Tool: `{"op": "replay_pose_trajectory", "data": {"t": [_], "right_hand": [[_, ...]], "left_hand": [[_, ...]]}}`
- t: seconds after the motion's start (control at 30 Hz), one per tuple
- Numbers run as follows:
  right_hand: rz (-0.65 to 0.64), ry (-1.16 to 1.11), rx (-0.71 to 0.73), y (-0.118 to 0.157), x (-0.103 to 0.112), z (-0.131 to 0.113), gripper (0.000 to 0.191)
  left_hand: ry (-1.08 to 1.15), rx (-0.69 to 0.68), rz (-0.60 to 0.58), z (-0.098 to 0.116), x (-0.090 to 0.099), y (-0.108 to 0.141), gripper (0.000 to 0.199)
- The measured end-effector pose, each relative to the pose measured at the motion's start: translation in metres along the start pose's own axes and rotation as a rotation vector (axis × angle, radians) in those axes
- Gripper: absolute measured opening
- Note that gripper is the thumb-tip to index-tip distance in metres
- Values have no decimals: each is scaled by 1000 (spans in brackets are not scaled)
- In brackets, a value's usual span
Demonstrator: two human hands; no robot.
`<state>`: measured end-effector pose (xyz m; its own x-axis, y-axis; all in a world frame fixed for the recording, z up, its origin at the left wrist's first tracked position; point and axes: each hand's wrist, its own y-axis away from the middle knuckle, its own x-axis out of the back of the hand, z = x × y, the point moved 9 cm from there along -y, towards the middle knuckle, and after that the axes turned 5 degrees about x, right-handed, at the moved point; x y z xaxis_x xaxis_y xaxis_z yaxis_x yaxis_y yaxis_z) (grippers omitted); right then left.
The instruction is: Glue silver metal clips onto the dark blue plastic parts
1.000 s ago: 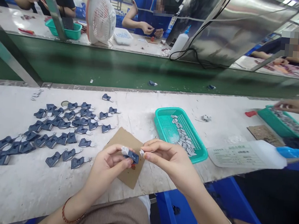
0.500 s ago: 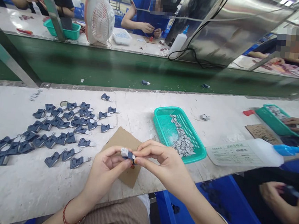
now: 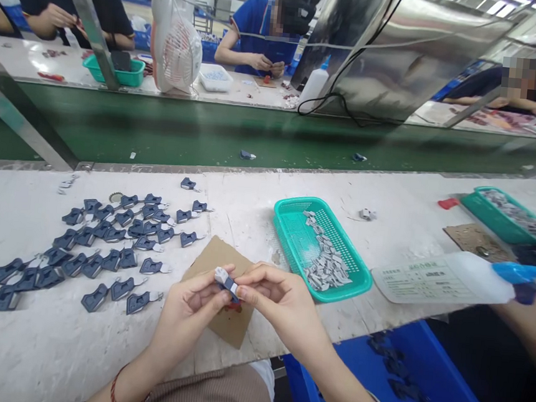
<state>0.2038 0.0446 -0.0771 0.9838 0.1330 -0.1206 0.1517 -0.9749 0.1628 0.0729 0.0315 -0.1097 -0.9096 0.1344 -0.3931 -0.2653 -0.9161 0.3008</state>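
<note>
A small dark blue part with a light grey end [image 3: 227, 280] is pinched between my two hands, above a brown cardboard piece [image 3: 233, 332]. My left hand [image 3: 195, 307] grips it from the left with thumb and fingers. From the right, the thumb and fingertips of my right hand [image 3: 276, 295] close on the same part. A red spot [image 3: 234, 307] shows on the cardboard just below. Many similar dark blue parts [image 3: 113, 259] lie on the white table to the left. A green basket [image 3: 284, 240] with small grey pieces [image 3: 331, 263] stands to the right.
A white bottle with a blue tip [image 3: 453, 278] lies at the right, a person's hand [image 3: 532, 318] near its tip. Farther right are another green basket [image 3: 483, 204] and cardboard [image 3: 475, 239]. A blue bin [image 3: 441, 366] is below the table edge. Beyond the green belt [image 3: 199, 126], people work.
The view has shifted slightly. The part in my hands is tilted more, its right end lower. At the right, the person's hand has moved up to the bottle's tip.
</note>
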Motion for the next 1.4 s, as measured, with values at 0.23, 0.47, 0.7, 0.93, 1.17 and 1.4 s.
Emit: {"op": "replay_pose_trajectory", "data": {"t": [0.23,0.47,0.7,0.93,1.17,1.4], "right_hand": [[-21,193,143,4,3,-5,16],[297,1148,282,-24,122,-50,31],[109,1526,248,-84,173,-41,31],[-82,1759,222,-99,169,-29,28],[-56,1774,237,-101,175,-35,28],[-49,1295,274,-61,154,-39,20]], "left_hand": [[-96,113,1,-2,-4,-14,48],[-979,-288,74,41,8,-58,35],[-1485,-508,36,39,12,-79,24],[-1654,-545,76,51,40,-68,28],[-1672,-571,129,91,31,-100,29],[-1565,-562,268,145,20,-225,31]]}}
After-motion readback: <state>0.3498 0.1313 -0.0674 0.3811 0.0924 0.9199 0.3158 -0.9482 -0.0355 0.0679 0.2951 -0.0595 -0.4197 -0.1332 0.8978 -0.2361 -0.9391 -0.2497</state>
